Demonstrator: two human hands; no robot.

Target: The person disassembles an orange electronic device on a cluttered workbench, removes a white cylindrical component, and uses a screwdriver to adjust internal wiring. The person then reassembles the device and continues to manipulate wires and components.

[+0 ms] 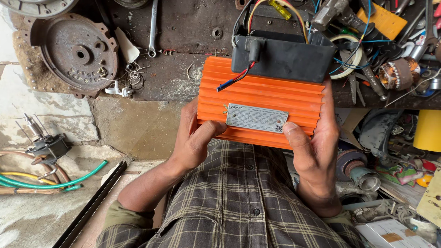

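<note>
Orange box: you've got the ribbed orange box [257, 103] dead centre, held over your plaid shirt [229, 202], with its far end reaching the workbench edge [174, 87] at 12 o'clock.
Left hand: your left hand [195, 138] wraps the box's 9 o'clock side, fingers curled shut behind it, thumb [216, 129] pressed on the front near the bottom edge.
Right hand: your right hand [317, 147] clamps the 3 o'clock side the same way, thumb [296, 138] just right of the grey label plate [256, 117].
Black cap: a black end cap [285, 57] sits at the box's 12 o'clock end, coloured wires [275, 11] coming out.
Loose lead: a red and blue lead [234, 79] hangs across the ribs at about 11.
Bench: rusty round plate [76, 53] at 10, tool clutter [390, 50] at 2.
</note>
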